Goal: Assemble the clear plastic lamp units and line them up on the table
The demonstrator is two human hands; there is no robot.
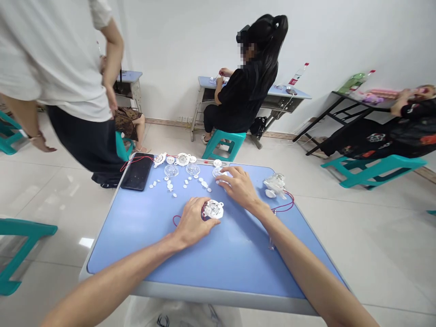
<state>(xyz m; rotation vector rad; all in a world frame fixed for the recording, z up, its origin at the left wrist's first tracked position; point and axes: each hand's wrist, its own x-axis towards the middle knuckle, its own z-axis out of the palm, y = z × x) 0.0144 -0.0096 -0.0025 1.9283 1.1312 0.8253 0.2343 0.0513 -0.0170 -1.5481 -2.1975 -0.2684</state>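
My left hand point(193, 221) is closed on a round white plastic housing point(213, 209) with a red wire, pressed onto the blue table point(143, 236). My right hand point(238, 184) reaches past it, fingers stretched out over small white gear parts point(204, 184) and a clear round cap point(218, 172) near the far edge. Whether the fingertips pinch a part is hidden. More clear caps point(171, 170) and white housings point(183, 159) lie in a row at the back.
A black phone point(138, 171) lies at the table's far left corner. Another white housing with red wire point(275, 183) sits far right. A person in a white shirt point(64, 68) stands at the left; others sit at desks behind. Teal stools stand around.
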